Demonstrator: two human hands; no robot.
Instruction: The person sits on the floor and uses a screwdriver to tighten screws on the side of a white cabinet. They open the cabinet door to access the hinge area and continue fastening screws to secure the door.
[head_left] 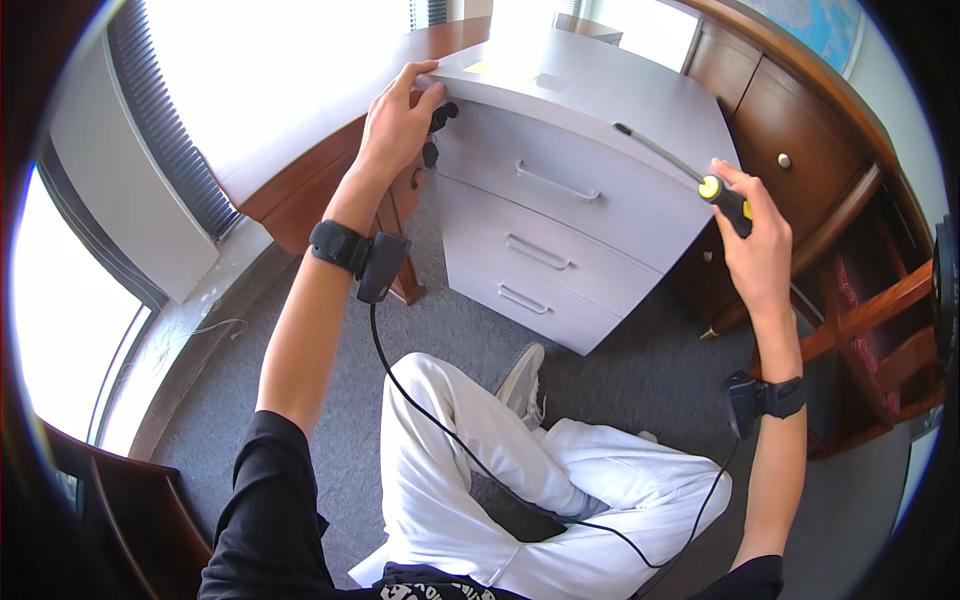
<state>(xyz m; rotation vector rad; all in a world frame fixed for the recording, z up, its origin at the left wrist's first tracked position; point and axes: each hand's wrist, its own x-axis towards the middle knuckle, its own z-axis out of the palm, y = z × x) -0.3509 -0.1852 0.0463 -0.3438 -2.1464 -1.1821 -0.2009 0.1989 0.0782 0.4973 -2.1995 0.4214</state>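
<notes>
A white cabinet (pixel 590 232) with three drawers stands in front of me, a pale bar handle on each drawer. At its top left corner, my left hand (pixel 398 118) grips the edge of the top panel, fingers above and thumb below. Just under that hand, small black parts (pixel 443 116) show along the cabinet's left side; their kind is unclear. My right hand (pixel 757 235) is closed round the black and yellow handle of a screwdriver (pixel 728 203). The screwdriver's shaft points up and left, its dark tip in front of the top drawer's upper right part.
A brown wooden desk (pixel 312 180) stands behind the cabinet to the left, near a window. Brown wooden cupboards (pixel 800 120) and a wooden chair frame (pixel 885 320) are at the right. Black cables (pixel 430 420) run from both wrist straps across my white-trousered legs on the grey carpet.
</notes>
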